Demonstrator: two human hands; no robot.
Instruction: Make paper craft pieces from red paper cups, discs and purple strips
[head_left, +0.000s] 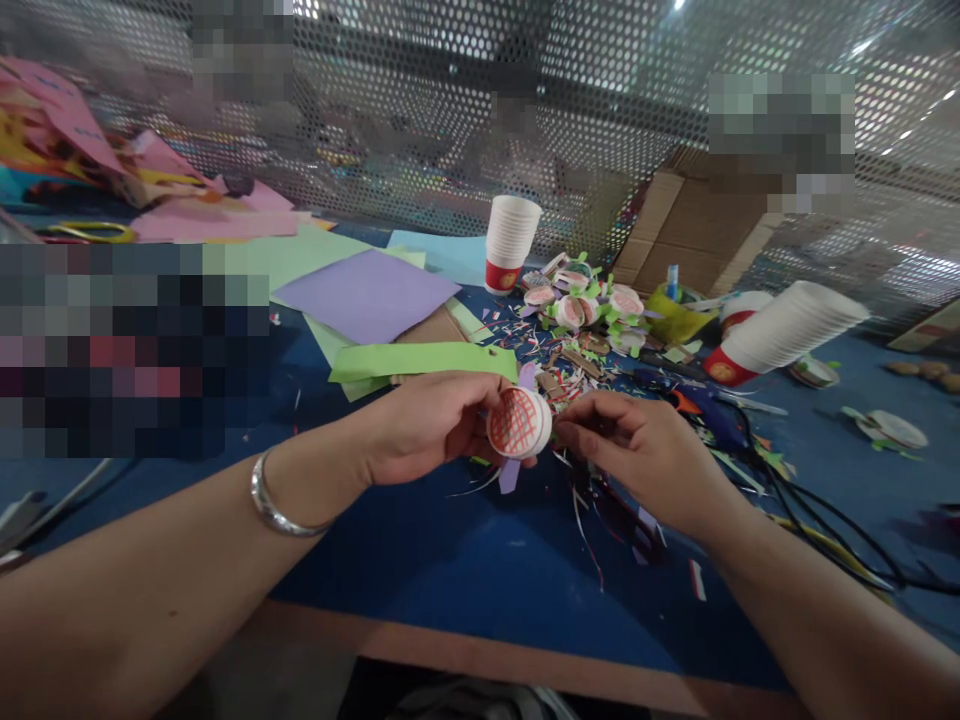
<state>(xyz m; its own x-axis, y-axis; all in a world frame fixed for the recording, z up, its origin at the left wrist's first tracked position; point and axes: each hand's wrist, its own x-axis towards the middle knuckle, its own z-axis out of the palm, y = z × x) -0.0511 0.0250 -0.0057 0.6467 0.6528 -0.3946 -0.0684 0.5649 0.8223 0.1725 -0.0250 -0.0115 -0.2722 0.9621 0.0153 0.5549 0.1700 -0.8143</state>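
My left hand (427,425) grips a small round cut-down paper cup piece (517,423), white with a red criss-cross pattern, with purple paper petals sticking out above and below it. My right hand (637,450) is closed in a pinch at the piece's right edge, touching it; what it pinches is too small to make out. Both hands hover just above the blue table (465,560). A silver bangle (274,500) sits on my left wrist.
Behind the hands lie green (420,360) and purple (367,295) paper sheets, paper scraps, and a cluster of finished cup flowers (581,300). An upright cup stack (508,243) and a toppled cup stack (780,330) stand farther back. Black cables (817,520) run at right. A perforated metal screen (450,120) closes off the back.
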